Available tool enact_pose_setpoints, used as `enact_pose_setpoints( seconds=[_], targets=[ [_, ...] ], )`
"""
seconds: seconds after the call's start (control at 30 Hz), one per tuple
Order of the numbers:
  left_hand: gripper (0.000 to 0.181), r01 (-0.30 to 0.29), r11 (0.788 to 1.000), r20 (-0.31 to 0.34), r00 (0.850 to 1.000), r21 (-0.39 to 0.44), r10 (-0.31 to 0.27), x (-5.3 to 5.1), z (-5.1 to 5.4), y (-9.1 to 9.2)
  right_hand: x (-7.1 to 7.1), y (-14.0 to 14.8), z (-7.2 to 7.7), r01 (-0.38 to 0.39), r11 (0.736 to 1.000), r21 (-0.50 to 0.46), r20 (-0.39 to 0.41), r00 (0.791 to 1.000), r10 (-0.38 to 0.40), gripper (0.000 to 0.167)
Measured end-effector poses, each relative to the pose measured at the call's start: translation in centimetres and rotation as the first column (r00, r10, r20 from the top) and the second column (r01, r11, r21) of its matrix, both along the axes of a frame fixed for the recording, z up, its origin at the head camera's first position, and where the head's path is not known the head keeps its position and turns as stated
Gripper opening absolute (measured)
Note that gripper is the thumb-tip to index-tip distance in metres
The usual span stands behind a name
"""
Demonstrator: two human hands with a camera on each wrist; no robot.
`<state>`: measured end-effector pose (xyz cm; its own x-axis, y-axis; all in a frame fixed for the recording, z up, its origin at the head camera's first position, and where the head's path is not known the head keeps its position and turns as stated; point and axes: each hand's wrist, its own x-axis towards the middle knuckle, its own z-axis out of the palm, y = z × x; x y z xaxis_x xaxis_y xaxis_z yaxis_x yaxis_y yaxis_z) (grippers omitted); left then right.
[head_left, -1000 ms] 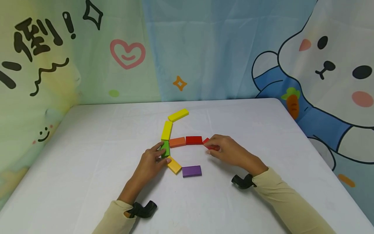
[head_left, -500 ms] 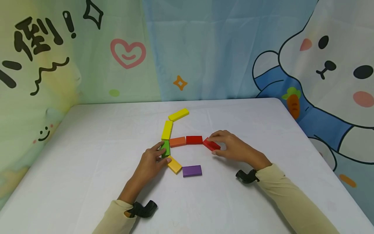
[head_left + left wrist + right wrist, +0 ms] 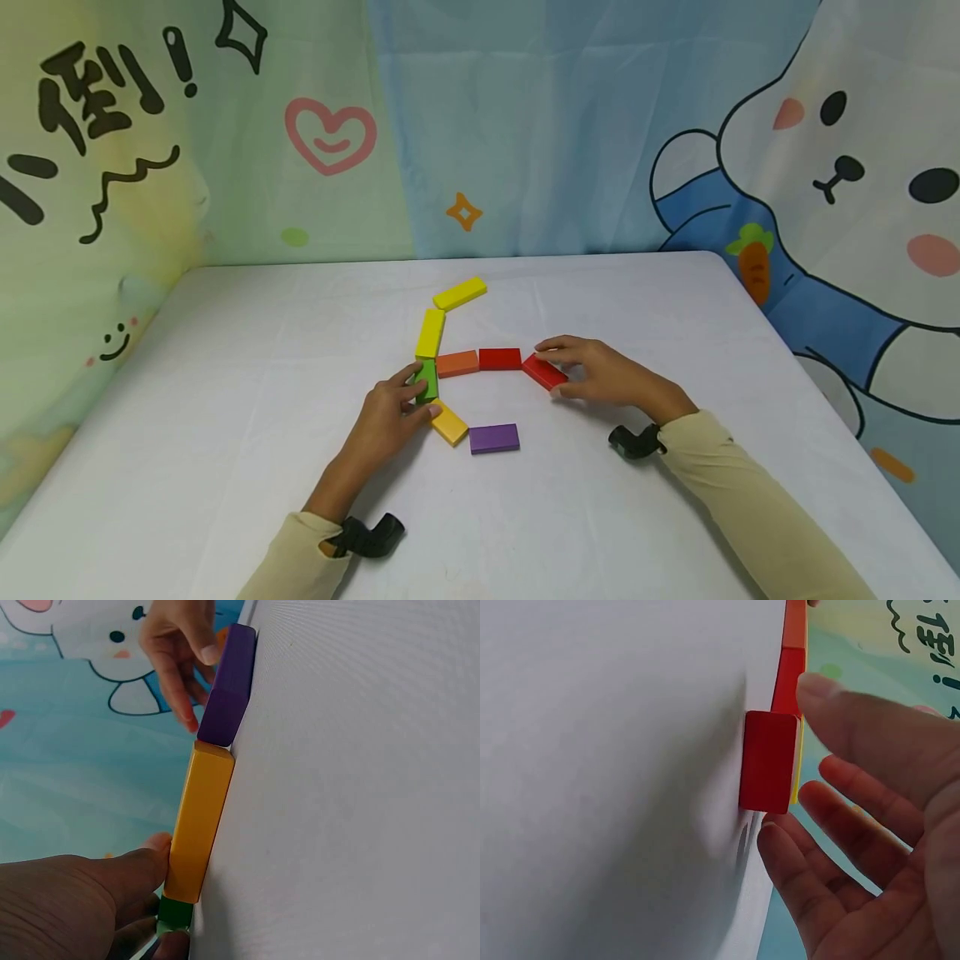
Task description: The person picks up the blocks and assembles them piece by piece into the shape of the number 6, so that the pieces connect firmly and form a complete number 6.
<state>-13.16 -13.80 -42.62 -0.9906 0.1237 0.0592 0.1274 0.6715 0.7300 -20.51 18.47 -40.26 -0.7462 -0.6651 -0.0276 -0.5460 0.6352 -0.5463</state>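
Note:
In the head view, flat coloured wooden blocks lie nearly end to end on a white table. My left hand holds its fingers around the green block, its thumb against the amber block. Beyond the amber block lies a purple block. At the end of the middle row, my right hand is spread loosely around the tilted red block. In the right wrist view, thumb and fingers stand apart beside that block, without visibly gripping it. Part of the green block is hidden under the left fingers.
A second red block and an orange block form the middle row. Two yellow blocks curve away above the green one. A printed cloth backdrop hangs behind the table.
My right hand has loosened from the tilted red block and shifted slightly right, uncovering more of it. The left hand keeps its place.

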Motion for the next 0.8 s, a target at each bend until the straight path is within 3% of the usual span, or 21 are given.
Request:
enact_pose_setpoints(
  seconds=[0.3,0.8],
  targets=[
    [0.05,-0.004,1.0,0.001,1.0,-0.004,0.004,0.0,0.1,0.0,-0.3,-0.5,0.0,-0.027,1.0,0.007,0.032,0.999,0.027,0.059],
    [0.051,-0.002,1.0,-0.007,1.0,-0.007,0.002,0.1,0.2,0.0,-0.3,-1.1,0.7,-0.026,0.991,0.134,0.09,0.996,0.014,0.062]
  ],
)
